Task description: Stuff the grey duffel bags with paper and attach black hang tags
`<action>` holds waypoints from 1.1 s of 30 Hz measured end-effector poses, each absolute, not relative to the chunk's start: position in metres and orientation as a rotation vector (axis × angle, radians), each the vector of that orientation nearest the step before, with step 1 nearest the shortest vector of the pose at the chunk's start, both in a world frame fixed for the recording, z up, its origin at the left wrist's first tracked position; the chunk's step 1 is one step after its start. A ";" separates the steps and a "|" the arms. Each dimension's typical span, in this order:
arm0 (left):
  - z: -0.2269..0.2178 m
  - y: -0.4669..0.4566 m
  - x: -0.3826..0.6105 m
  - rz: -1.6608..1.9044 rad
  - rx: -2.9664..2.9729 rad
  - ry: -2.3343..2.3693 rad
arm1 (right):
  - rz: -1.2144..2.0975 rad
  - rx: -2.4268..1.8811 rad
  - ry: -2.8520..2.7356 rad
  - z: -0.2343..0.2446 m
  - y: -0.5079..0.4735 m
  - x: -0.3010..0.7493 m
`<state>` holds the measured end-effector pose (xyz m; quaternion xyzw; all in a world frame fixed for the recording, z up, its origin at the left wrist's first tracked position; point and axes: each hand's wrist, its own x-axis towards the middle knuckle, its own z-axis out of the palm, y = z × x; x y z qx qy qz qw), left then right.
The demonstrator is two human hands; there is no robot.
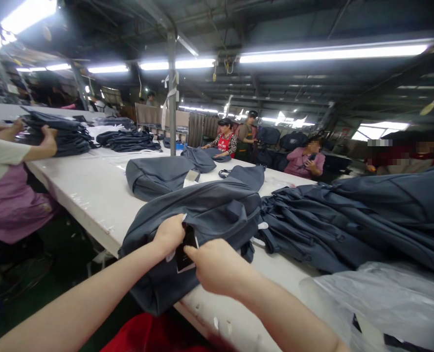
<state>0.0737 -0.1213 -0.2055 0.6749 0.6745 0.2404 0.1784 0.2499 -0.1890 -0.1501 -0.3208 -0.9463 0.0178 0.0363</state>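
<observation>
At a white table (99,195), a heap of dark blue-gray bags (334,220) covers its right side while one bag (205,200) lies across its near edge, partly overhanging, long axis running from that edge inward to the right; which end is the top cannot be told. The right hand (217,266), index fingertip at a black card (185,261), curls its other fingers; the left hand (171,234) bends its fingers against the bag, their pinch unclear. The card is at the bag, its handling apparently unfinished; whether it is attached cannot be told.
</observation>
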 end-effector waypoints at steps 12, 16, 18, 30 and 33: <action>-0.226 -0.111 0.065 0.951 1.315 1.463 | 0.823 -1.041 -2.436 -0.273 -0.192 0.246; -0.235 -0.113 0.063 0.889 1.380 1.345 | 1.360 -0.893 -1.764 -0.300 -0.167 0.234; -0.231 -0.117 0.062 0.894 1.529 1.335 | 1.482 -0.875 -1.351 -0.292 -0.158 0.237; -0.209 -0.151 0.080 0.552 2.159 1.603 | 1.293 -0.846 -1.535 -0.238 -0.153 0.281; -0.207 -0.153 0.083 0.601 2.128 1.561 | 1.149 -0.940 -1.731 -0.242 -0.155 0.276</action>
